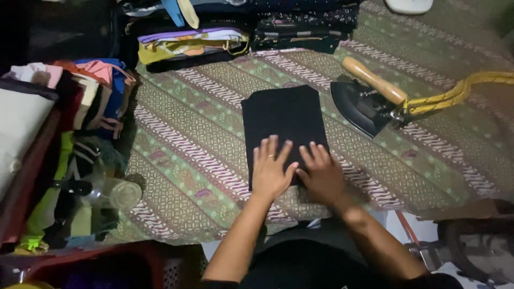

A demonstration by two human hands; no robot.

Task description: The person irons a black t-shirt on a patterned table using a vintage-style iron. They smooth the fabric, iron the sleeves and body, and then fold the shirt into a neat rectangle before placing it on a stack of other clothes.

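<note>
In the head view, a folded black cloth (284, 128) lies at the centre of the frame on a patterned mat (203, 134) striped in green and pink. It already forms a tidy rectangle with straight edges, so the folding looks largely done; what seems left is pressing it flat and moving it off the mat. The left hand (272, 170) and the right hand (321, 174) both rest palm-down on the cloth's lower edge, side by side with thumbs nearly touching. Their fingers are spread flat; neither grips anything, they only press on the fabric.

Right of the cloth, in the upper right of the frame, an iron (364, 104) with a wooden handle sits on the mat, just apart from the cloth's right edge and untouched. A yellow cord (460, 91) runs from it to the right edge.

Along the top of the frame, stacks of folded clothes (193, 45) lie in a row, light and multicoloured at the left, dark at the right; these look like finished pieces.

At the left edge, an open case or box (21, 182), I cannot tell which, holds folded garments (91, 91) standing on edge in pink, blue, white and green. A clear plastic cup (115, 192) lies on its side against them. At the lower left, part of a red basket (160, 262) shows; its contents are too dark to make out.
</note>
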